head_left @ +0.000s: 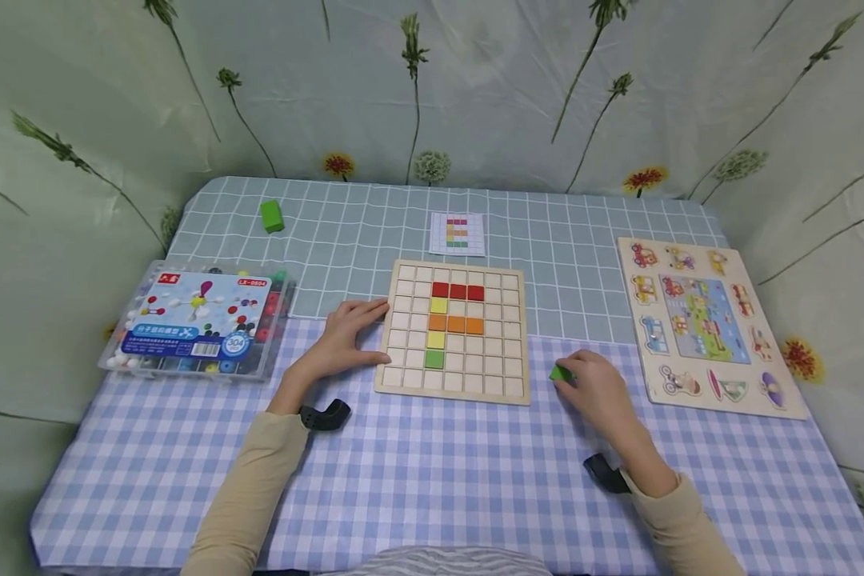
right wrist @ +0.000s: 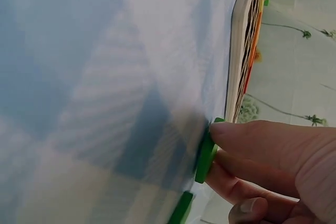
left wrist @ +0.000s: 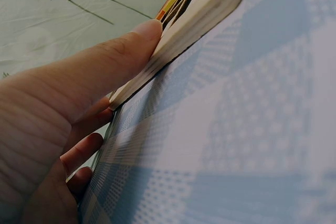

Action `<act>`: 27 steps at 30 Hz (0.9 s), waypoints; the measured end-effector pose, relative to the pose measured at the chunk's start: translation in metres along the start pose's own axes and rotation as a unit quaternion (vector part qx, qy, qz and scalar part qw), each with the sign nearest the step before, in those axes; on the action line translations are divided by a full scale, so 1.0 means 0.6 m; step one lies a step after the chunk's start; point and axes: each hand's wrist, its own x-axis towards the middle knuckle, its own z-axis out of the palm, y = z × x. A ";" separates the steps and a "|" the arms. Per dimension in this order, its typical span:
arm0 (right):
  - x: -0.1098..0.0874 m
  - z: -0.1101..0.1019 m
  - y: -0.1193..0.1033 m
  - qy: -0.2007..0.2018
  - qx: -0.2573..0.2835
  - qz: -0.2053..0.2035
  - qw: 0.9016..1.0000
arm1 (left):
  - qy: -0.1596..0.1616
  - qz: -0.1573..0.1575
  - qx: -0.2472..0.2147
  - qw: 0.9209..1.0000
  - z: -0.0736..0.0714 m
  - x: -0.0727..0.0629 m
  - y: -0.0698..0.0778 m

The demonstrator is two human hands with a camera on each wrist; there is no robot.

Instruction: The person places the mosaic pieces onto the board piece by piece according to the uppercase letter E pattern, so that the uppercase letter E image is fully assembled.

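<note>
A wooden grid board [head_left: 484, 386] lies mid-table. Red tiles [head_left: 458, 292], orange tiles [head_left: 457, 324], yellow tiles [head_left: 438, 305] and one green tile [head_left: 435, 358] sit in its cells. My left hand [head_left: 343, 340] touches the board's left edge with thumb and fingers spread nearly straight; the thumb presses the rim in the left wrist view. Off the board's right side, my right hand [head_left: 596, 390] pinches a green square tile [right wrist: 206, 157] between thumb and fingers, low over the cloth. A second green tile [right wrist: 181, 208] lies near it in the right wrist view, hidden by the hand from above.
Behind the board lies a pattern card [head_left: 466, 234] with coloured squares. A clear plastic box [head_left: 278, 344] of molecular model parts stands at left, with a green block [head_left: 271, 216] behind it. At right rests a wooden picture puzzle [head_left: 704, 328].
</note>
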 end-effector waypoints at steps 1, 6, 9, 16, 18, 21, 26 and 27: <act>0.002 0.000 -0.002 0.004 0.000 -0.005 1.000 | 0.001 0.002 0.001 1.000 0.000 0.000 0.000; 0.014 0.003 -0.019 0.025 0.015 -0.039 0.999 | 0.003 -0.004 -0.005 1.000 0.003 -0.002 -0.002; 0.018 0.006 -0.034 0.025 0.027 -0.056 0.998 | 0.000 -0.009 -0.009 1.000 0.005 -0.005 -0.003; 0.038 0.017 -0.072 0.014 0.030 -0.090 0.995 | 0.011 0.003 -0.010 1.000 0.006 -0.002 -0.004; 0.045 0.021 -0.085 0.005 0.033 -0.098 0.995 | 0.012 0.003 -0.012 1.000 0.006 -0.002 -0.004; 0.052 0.026 -0.107 -0.007 0.038 -0.107 0.994 | 0.011 0.000 -0.016 1.000 0.005 -0.004 -0.003; 0.061 0.036 -0.136 -0.011 0.051 -0.126 0.991 | 0.011 0.004 -0.011 1.000 0.003 -0.004 0.000; 0.063 0.037 -0.141 -0.010 0.052 -0.132 0.990 | 0.011 0.006 -0.009 1.000 0.002 -0.004 0.001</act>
